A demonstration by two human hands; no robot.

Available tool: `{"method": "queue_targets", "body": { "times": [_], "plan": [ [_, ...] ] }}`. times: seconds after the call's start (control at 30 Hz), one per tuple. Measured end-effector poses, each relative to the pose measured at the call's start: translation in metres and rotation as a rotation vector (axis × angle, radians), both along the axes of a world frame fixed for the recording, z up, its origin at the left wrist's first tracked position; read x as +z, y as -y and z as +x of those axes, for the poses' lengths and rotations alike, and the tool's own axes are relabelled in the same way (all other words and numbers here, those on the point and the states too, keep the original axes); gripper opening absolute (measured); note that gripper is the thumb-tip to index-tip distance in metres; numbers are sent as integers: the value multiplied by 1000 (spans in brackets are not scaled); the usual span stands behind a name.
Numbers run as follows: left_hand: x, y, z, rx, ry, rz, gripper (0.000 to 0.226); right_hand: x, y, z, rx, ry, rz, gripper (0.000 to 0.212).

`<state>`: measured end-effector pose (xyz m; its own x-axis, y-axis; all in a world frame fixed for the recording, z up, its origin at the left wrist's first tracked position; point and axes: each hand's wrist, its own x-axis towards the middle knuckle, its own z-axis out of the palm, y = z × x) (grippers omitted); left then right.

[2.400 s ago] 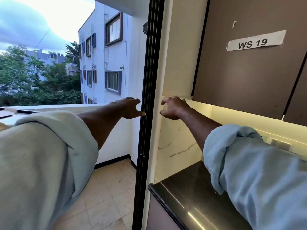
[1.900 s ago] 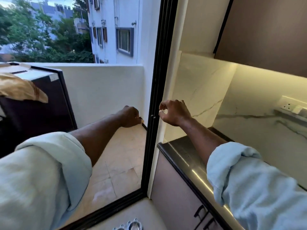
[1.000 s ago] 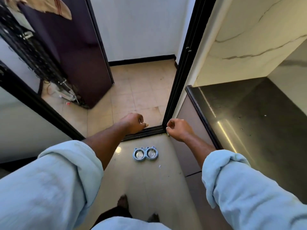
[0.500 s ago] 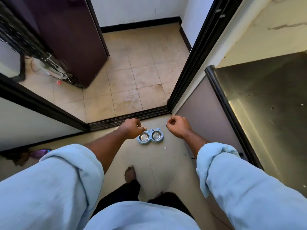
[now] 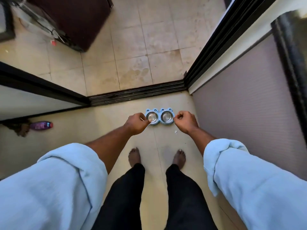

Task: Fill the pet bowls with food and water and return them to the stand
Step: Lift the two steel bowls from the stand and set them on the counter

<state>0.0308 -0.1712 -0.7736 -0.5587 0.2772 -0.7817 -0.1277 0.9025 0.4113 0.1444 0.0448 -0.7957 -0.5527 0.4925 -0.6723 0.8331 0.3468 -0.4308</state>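
Observation:
A light blue double stand [image 5: 159, 111] lies on the cream floor just inside the door track. Two shiny steel bowls sit in it, the left bowl [image 5: 153, 116] and the right bowl [image 5: 166, 116], and both look empty. My left hand [image 5: 137, 123] is a loose fist in line with the stand's left end, far above the floor. My right hand [image 5: 185, 121] is a loose fist in line with its right end. Neither hand holds anything. My bare feet stand behind the stand.
A black sliding-door track [image 5: 137, 94] crosses the floor beyond the stand, with a tiled balcony past it. A grey cabinet front [image 5: 249, 103] rises on the right. A purple bottle [image 5: 41, 125] lies on the floor at left. A dark appliance [image 5: 79, 19] stands on the balcony.
My view has swung down from the window and balcony to the floor. The bowl stand has come into sight and now lies between my two fists, with my feet visible below.

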Motion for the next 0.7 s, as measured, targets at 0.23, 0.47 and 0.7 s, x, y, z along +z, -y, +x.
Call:
{"method": "queue_targets", "body": {
  "times": [0.23,0.47,0.7],
  "plan": [
    [-163,-18,20,239,126,-26,29,-164,-12,23,-65,80,-83,18],
    [-300,-35,22,308,137,-75,32,-288,-12,18,-132,109,-123,11],
    [-399,-49,21,350,78,-185,51,-390,-24,-4,-109,155,-42,22]
  ]
}}
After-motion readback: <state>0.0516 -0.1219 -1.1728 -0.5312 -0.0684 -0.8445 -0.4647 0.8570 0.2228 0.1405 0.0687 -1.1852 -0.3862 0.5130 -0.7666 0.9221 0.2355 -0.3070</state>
